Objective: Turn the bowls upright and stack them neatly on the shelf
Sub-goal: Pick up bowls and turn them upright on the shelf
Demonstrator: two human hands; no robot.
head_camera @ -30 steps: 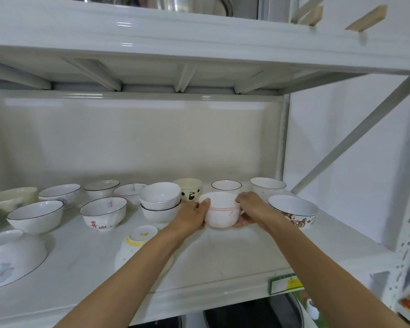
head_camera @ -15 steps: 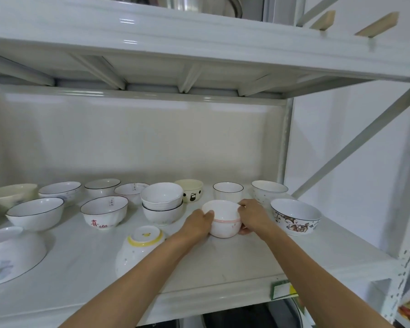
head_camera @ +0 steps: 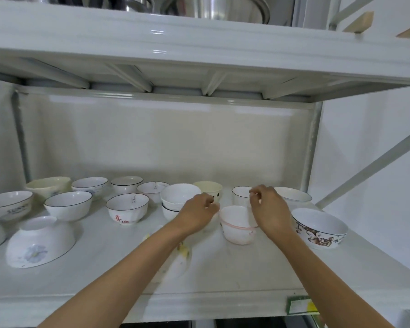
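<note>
Both hands, the left hand (head_camera: 197, 215) and right hand (head_camera: 269, 209), have released the pink-banded bowl (head_camera: 238, 226), now upright on the shelf (head_camera: 223, 275). Fingers appear loosely curled, holding nothing. Stacking remains.

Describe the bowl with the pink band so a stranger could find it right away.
Look at the white shelf, right of center, between the two hands. The pink-banded bowl stands upright there, alone. Unlike the cartoon deer bowl to its right, it carries only a thin pink line.

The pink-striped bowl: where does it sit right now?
In the head view, the pink-striped bowl stands upright on the shelf, right of centre, between both hands, left of the cartoon bowl.
</note>
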